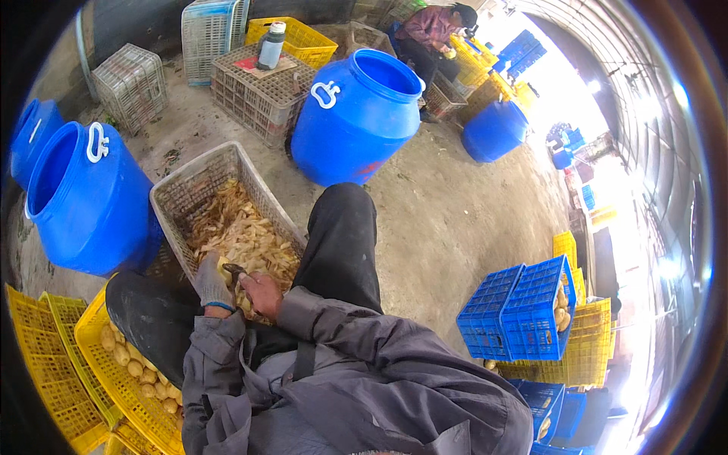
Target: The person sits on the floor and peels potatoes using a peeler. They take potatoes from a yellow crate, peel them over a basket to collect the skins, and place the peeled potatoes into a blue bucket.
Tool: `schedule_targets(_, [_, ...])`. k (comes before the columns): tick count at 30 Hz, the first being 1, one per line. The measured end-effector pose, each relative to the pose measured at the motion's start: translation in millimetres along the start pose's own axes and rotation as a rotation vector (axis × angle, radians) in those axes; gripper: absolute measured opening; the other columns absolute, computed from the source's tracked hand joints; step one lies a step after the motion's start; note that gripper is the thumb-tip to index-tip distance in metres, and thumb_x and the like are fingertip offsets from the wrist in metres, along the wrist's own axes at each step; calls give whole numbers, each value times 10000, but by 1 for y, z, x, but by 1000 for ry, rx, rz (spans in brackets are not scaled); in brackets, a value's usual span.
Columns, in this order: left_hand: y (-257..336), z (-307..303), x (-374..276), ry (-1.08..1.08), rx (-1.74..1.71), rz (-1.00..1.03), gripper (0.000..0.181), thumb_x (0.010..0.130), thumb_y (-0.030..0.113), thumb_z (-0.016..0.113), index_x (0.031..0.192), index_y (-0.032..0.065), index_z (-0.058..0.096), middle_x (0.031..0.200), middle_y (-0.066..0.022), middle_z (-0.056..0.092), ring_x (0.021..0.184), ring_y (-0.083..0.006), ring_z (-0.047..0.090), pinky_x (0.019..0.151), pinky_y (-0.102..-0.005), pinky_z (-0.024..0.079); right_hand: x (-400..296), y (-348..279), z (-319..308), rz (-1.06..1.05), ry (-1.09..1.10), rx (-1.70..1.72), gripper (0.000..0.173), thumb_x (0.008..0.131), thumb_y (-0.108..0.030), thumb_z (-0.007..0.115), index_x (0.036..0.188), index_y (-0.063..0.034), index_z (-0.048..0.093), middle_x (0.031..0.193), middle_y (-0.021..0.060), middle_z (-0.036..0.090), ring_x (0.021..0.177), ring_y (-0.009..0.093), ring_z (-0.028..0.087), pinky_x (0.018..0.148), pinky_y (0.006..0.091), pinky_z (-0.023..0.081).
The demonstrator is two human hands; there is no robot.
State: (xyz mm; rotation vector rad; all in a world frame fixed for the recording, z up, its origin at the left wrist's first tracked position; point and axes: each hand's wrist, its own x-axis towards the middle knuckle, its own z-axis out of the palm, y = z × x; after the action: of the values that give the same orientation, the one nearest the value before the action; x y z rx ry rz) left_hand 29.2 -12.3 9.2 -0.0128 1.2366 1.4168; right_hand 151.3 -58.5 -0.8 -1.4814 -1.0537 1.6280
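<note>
My left hand, in a grey knit glove, grips a pale yellow potato that its fingers partly cover. A dark-headed peeler lies against this potato. My bare right hand is closed around the peeler's handle, which is mostly hidden. Both hands are above the near end of a grey plastic crate between my knees. Inside it is a heap of potato peelings. By my left leg, a yellow plastic crate holds several unpeeled potatoes.
Blue plastic barrels stand ahead and at the left. A bottle rests on an upturned crate. Stacked blue crates with potatoes are at the right. A person sits at the back beside yellow crates.
</note>
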Motion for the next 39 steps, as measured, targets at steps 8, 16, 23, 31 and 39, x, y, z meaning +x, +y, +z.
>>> schedule_targets(8, [-7,5,-3,-124,50,67,268,944,258,653,1099,40,662,952,-61,654,752,-185,626,633,-341,515,-4,2,-7,-34,25,65,368,1017,-368,540,912,-25,621,620,33,477,520,151,470,462,356,363])
schedule_targets(16, [5,2,-7,-216,75,-37,227,951,310,637,1013,92,623,873,-48,652,728,-191,658,592,-333,546,3,12,-4,-64,12,149,393,1005,-411,538,948,-32,623,689,33,494,593,130,459,530,341,382])
schedule_targets(23, [0,-11,16,-395,172,-80,425,1010,405,495,1211,48,606,1042,-102,668,899,-239,662,765,-376,558,30,20,-6,48,90,120,365,999,-395,554,1026,-39,629,795,54,581,669,152,515,580,377,440])
schedule_targets(31, [-20,-5,16,-124,123,-44,477,987,338,557,1324,1,561,1214,-131,637,1044,-287,637,883,-405,528,37,38,-30,139,140,185,458,1003,-526,511,1042,-71,552,696,43,478,551,175,451,502,406,414])
schedule_targets(39, [-5,11,-12,-134,31,-117,354,950,307,635,1187,44,624,1072,-73,665,905,-213,651,748,-349,541,25,30,-20,192,172,212,423,1009,-490,517,966,-71,546,682,31,457,523,140,429,479,367,368])
